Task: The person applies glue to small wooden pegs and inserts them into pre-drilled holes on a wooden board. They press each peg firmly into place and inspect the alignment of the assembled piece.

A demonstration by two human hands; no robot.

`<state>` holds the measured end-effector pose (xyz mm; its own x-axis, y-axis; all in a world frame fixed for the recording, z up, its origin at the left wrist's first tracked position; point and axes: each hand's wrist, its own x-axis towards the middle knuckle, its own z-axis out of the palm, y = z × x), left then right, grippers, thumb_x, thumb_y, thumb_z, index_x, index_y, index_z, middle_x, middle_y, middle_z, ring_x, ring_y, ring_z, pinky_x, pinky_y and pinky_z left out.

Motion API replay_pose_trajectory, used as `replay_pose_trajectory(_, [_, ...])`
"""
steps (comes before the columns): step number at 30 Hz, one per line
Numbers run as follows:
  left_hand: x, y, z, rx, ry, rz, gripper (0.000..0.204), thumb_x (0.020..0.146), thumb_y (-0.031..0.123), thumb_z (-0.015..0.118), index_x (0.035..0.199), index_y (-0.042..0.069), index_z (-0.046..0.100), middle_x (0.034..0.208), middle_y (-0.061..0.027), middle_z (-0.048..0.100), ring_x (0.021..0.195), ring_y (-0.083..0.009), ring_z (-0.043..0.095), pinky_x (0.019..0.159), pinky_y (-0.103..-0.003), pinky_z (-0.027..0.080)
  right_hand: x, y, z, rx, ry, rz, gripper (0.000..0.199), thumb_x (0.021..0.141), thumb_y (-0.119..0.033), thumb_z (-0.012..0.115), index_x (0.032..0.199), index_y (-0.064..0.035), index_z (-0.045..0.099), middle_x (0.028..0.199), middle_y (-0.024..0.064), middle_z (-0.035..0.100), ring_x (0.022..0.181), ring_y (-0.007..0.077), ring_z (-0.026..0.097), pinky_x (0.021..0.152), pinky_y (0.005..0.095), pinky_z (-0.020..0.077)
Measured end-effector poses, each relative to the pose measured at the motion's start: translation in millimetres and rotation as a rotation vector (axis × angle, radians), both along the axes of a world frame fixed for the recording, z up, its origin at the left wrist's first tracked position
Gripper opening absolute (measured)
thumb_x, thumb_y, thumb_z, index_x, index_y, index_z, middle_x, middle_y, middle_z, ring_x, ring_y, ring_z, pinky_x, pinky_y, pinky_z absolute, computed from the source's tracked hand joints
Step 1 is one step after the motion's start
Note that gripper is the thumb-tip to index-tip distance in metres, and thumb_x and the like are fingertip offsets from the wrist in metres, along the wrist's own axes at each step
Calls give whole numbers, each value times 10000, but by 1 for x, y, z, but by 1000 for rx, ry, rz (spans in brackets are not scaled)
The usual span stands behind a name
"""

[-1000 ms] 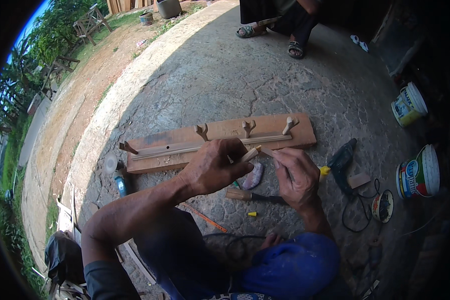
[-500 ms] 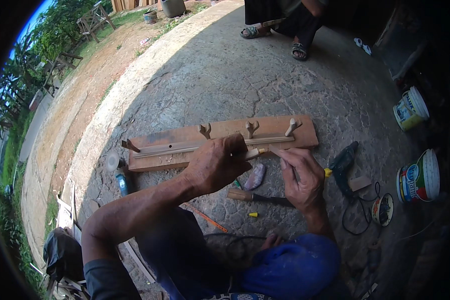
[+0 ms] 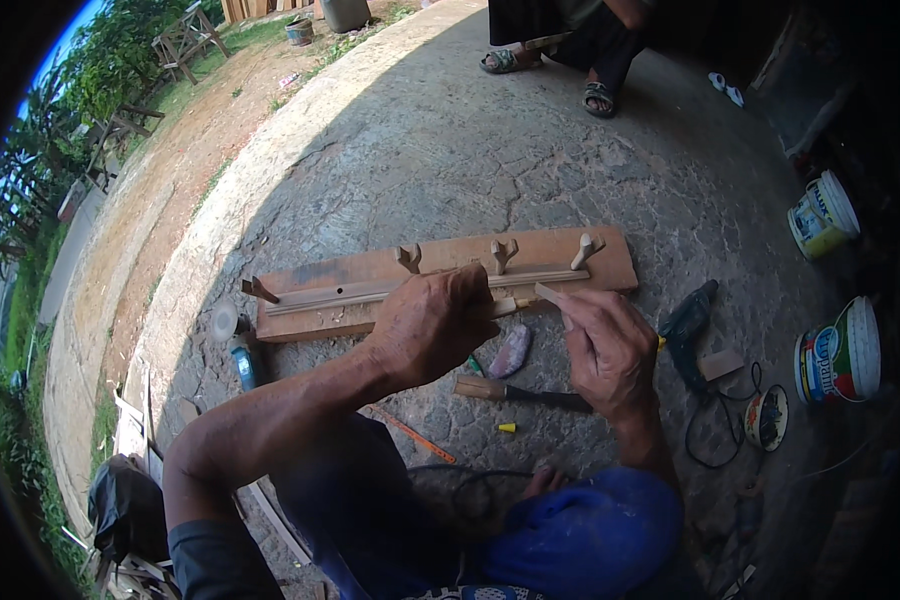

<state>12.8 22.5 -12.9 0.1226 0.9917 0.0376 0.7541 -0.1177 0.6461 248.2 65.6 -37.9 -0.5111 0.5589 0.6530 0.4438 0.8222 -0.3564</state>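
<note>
Cracked grey concrete floor, shaded here and sunlit toward the dirt and greenery at the left, carries a long reddish-brown board. Over the middle of this board's near edge, as seen from above, the left hand is curled around a small wooden piece, whose yellowish tip protrudes beyond the fingers. The right hand, apart from the left and near the board's near right corner, pinches a thin strip of pale, flat material. That is the key relation: the wooden piece lies with its long axis running left to right, rising slightly, its tip toward the right hand, while the strip slants down rightward from its free end, just beside that tip; whether they touch I cannot tell. Along the board lies a pale, straight batten with a dark round hole, four carved pegs standing by it, some with forked heads. Between the hands and the wearer, on rough concrete, rest a smooth, rounded pinkish stone, a chisel-like tool with a wooden handle, and a little yellow cap; beyond the board's near right corner lies a dark teal drill.
</note>
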Motion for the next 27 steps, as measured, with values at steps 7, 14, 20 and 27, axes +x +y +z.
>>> replay_pose_trajectory(7, [1,0,-2,89,28,8,244,846,170,770,835,47,559,719,-128,630,698,-290,659,683,-424,509,-5,-5,0,-67,-36,103,324,806,87,661,1099,-45,704,957,124,679,844,312,694,716,394,560])
replay_pose_trajectory(14, [-2,1,-10,54,132,-56,246,907,204,689,1080,32,657,666,-118,624,691,-309,627,898,-427,462,-10,-10,-4,-280,217,93,238,905,54,639,1124,-19,695,1005,130,694,863,234,700,729,323,549])
replay_pose_trajectory(20, [-2,5,-11,116,131,-112,287,894,138,637,1147,3,632,749,-140,632,813,-301,610,901,-445,429,-12,-8,-13,-325,214,83,270,915,56,620,1163,-36,675,954,126,678,784,229,707,645,343,554])
replay_pose_trajectory(27, [0,4,-8,97,147,-155,129,889,139,652,926,16,637,794,-149,629,860,-301,609,853,-442,444,-16,-8,-12,-320,214,104,233,934,47,608,1148,-28,665,925,126,675,770,217,723,643,335,559])
